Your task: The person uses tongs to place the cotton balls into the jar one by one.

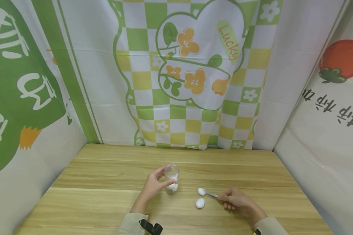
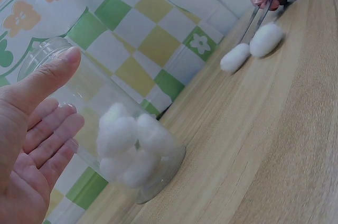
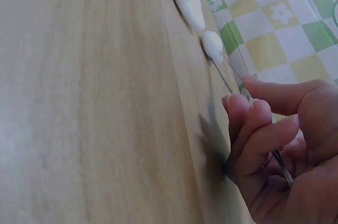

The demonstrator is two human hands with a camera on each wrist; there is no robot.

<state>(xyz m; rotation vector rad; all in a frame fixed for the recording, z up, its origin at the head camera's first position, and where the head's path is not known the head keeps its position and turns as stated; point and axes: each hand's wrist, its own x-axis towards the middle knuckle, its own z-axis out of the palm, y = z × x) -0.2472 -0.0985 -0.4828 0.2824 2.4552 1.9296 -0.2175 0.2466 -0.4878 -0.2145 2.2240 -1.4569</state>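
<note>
A clear glass jar [image 1: 172, 179] stands upright on the table, with several white cotton balls [image 2: 132, 142] in its lower part. My left hand [image 1: 154, 186] holds it from the left, thumb on the near side and fingers behind. With thumb and fingers, my right hand [image 1: 236, 199] grips metal tweezers [image 1: 211, 194], pointing left. Their tips are at one cotton ball [image 3: 212, 45] on the table; whether they squeeze it I cannot tell. A second loose cotton ball [image 1: 200, 203] lies nearer to me, apart from the tweezers.
The wooden table [image 1: 106, 169] reaches back to a green and yellow checked cloth [image 1: 179, 124]. Printed fabric hangs at the left [image 1: 23, 81] and the right [image 1: 326, 137] sides. Both loose cotton balls lie to the right of the jar.
</note>
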